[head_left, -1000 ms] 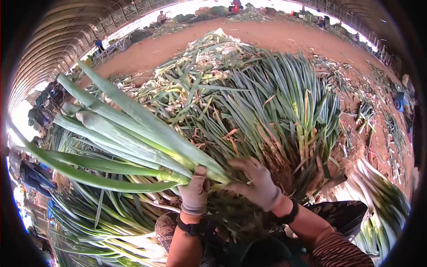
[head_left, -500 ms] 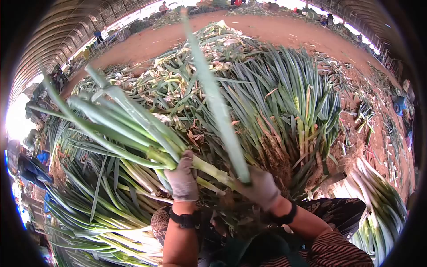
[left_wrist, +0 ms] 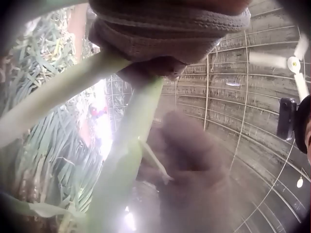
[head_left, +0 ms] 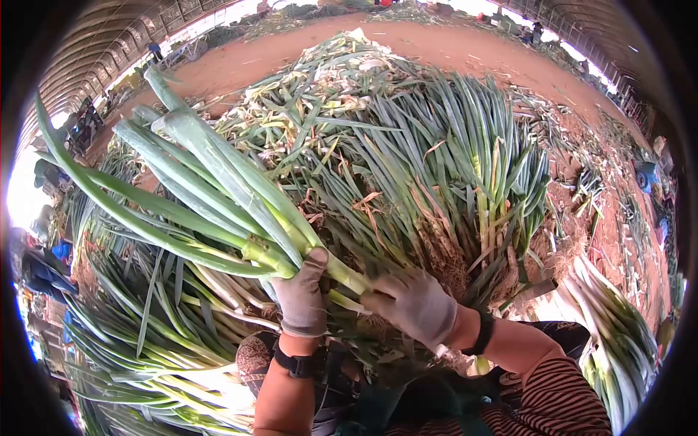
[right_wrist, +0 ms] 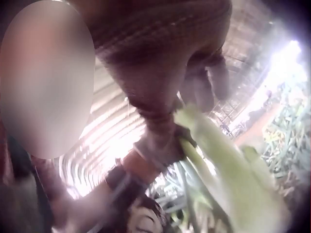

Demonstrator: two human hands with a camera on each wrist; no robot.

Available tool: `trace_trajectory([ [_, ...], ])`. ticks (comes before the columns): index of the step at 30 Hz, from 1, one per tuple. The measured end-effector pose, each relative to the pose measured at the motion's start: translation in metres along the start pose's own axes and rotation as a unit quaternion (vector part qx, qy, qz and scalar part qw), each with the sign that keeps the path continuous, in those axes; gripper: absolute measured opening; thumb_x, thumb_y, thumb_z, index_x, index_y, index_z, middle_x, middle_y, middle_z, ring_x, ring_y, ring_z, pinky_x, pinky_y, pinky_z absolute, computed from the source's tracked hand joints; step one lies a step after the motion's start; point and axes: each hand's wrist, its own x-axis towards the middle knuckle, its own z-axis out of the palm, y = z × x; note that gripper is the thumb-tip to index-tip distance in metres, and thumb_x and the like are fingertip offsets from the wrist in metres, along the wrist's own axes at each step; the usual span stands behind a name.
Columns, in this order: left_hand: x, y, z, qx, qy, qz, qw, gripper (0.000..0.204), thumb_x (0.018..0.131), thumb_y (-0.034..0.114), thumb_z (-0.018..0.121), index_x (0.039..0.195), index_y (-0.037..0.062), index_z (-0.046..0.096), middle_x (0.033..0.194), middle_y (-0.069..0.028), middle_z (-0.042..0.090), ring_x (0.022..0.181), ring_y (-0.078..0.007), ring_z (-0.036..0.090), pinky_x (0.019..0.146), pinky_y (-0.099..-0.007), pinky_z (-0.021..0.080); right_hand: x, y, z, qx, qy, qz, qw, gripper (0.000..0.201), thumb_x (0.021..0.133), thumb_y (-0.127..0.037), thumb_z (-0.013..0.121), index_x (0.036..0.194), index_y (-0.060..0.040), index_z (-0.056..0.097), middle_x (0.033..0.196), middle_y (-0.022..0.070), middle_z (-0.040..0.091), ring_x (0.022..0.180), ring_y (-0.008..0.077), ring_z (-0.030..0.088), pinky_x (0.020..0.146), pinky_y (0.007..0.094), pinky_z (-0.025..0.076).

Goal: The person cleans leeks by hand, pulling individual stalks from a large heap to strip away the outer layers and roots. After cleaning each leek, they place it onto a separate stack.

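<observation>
My gloved left hand (head_left: 302,298) grips a few large green onions (head_left: 273,211), its thumb across the stems. Their long green leaves fan to the upper left, while pale lower stems stick out to the right of the fist. Close by, my gloved right hand (head_left: 418,305) has its fingertips right at the pale stem. In the right wrist view, the fingers (right_wrist: 211,85) bend near a green onion stem (right_wrist: 233,165); I cannot tell whether they hold it. A thin strip (left_wrist: 155,159) hangs off the stem in the left wrist view, before the blurred right hand.
Green onions with roots and leaves (head_left: 465,167) stand bunched ahead. A heap of trimmings (head_left: 313,109) lies behind them. Pale-stemmed green onions (head_left: 182,378) lie at lower left, and another bundle (head_left: 614,341) lies at right. Brown ground (head_left: 436,43) stretches beyond.
The right hand held a long loose leaf upright half a second ago; that leaf is gone from it, and the hand is back at the stem. My left hand keeps its grip.
</observation>
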Motion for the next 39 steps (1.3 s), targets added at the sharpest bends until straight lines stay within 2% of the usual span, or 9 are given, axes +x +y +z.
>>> trace_trajectory([
  [5, 0.004, 0.006, -0.007, 0.004, 0.065, 0.027, 0.997, 0.021, 0.084, 0.012, 0.071, 0.099, 0.0055, 0.057, 0.076, 0.0007, 0.056, 0.054, -0.0072, 0.050, 0.047, -0.0215, 0.041, -0.034, 0.024, -0.003, -0.031, -0.199, 0.100, 0.974, 0.014, 0.076, -0.011, 0.062, 0.090, -0.0131, 0.065, 0.083, 0.0045, 0.060, 0.077, 0.0235, 0.063, 0.067, 0.0359, 0.052],
  [9, 0.010, 0.018, -0.024, 0.021, 0.036, 0.031, 0.999, 0.016, 0.088, 0.017, 0.067, 0.088, 0.0052, 0.057, 0.066, 0.0007, 0.052, 0.048, -0.0075, 0.044, 0.044, -0.0229, 0.038, -0.098, 0.069, 0.005, -0.162, -0.475, 0.144, 0.853, 0.016, 0.080, -0.013, 0.063, 0.094, -0.0077, 0.068, 0.090, 0.0090, 0.065, 0.076, 0.0273, 0.065, 0.066, 0.0344, 0.053],
  [12, 0.001, 0.013, -0.018, 0.016, -0.003, 0.004, 1.000, 0.018, 0.087, 0.017, 0.069, 0.092, 0.0038, 0.056, 0.069, -0.0006, 0.054, 0.050, -0.0080, 0.047, 0.044, -0.0220, 0.038, -0.057, 0.053, -0.015, 0.130, -0.145, 0.213, 0.958, 0.026, 0.082, -0.024, 0.068, 0.097, -0.0034, 0.067, 0.086, 0.0087, 0.066, 0.079, 0.0217, 0.066, 0.070, 0.0301, 0.053],
  [14, -0.004, 0.009, -0.009, 0.015, -0.045, -0.018, 0.999, 0.026, 0.084, 0.019, 0.072, 0.098, 0.0023, 0.057, 0.071, -0.0003, 0.055, 0.051, -0.0079, 0.049, 0.045, -0.0210, 0.038, -0.023, 0.036, -0.025, 0.383, -0.089, 0.311, 0.865, 0.028, 0.080, -0.030, 0.072, 0.096, -0.0070, 0.070, 0.075, 0.0067, 0.065, 0.067, 0.0170, 0.063, 0.063, 0.0272, 0.050],
  [17, -0.011, 0.006, 0.002, -0.004, -0.144, -0.062, 0.988, 0.044, 0.080, 0.032, 0.078, 0.106, 0.0010, 0.061, 0.077, -0.0013, 0.060, 0.055, -0.0071, 0.052, 0.046, -0.0186, 0.039, 0.016, 0.031, -0.029, 0.487, -0.209, 0.393, 0.752, 0.031, 0.079, -0.029, 0.070, 0.097, -0.0031, 0.071, 0.069, 0.0016, 0.061, 0.061, 0.0110, 0.056, 0.059, 0.0259, 0.048],
  [20, -0.014, 0.006, 0.003, -0.006, -0.188, -0.101, 0.977, 0.051, 0.077, 0.040, 0.079, 0.104, 0.0012, 0.062, 0.080, -0.0026, 0.063, 0.057, -0.0066, 0.053, 0.046, -0.0181, 0.039, 0.018, 0.025, -0.028, 0.538, -0.211, 0.461, 0.673, 0.033, 0.078, -0.021, 0.066, 0.099, 0.0036, 0.069, 0.081, 0.0057, 0.066, 0.074, 0.0089, 0.056, 0.070, 0.0253, 0.047],
  [23, -0.016, 0.000, 0.000, -0.017, -0.211, -0.124, 0.969, 0.061, 0.072, 0.047, 0.080, 0.107, 0.0008, 0.060, 0.081, -0.0048, 0.065, 0.058, -0.0081, 0.055, 0.046, -0.0189, 0.038, 0.009, 0.026, -0.023, 0.554, -0.201, 0.408, 0.697, 0.032, 0.076, -0.018, 0.064, 0.098, 0.0049, 0.069, 0.081, 0.0058, 0.066, 0.076, 0.0090, 0.057, 0.073, 0.0250, 0.047],
  [30, -0.016, -0.001, 0.000, -0.037, -0.247, -0.165, 0.954, 0.064, 0.067, 0.046, 0.084, 0.106, 0.0014, 0.060, 0.081, -0.0060, 0.066, 0.057, -0.0088, 0.055, 0.046, -0.0191, 0.037, -0.002, 0.030, -0.026, 0.623, -0.186, 0.398, 0.647, 0.037, 0.075, -0.014, 0.063, 0.105, 0.0066, 0.067, 0.083, 0.0040, 0.066, 0.073, 0.0088, 0.056, 0.065, 0.0245, 0.047],
  [39, -0.017, -0.002, 0.002, -0.115, -0.285, -0.207, 0.929, 0.058, 0.066, 0.032, 0.086, 0.106, -0.0020, 0.060, 0.086, -0.0157, 0.069, 0.074, -0.0228, 0.069, 0.058, -0.0239, 0.053, -0.016, 0.034, -0.029, 0.637, -0.209, 0.400, 0.625, 0.032, 0.083, -0.016, 0.067, 0.109, 0.0029, 0.067, 0.092, 0.0043, 0.067, 0.082, 0.0099, 0.058, 0.071, 0.0261, 0.048],
])
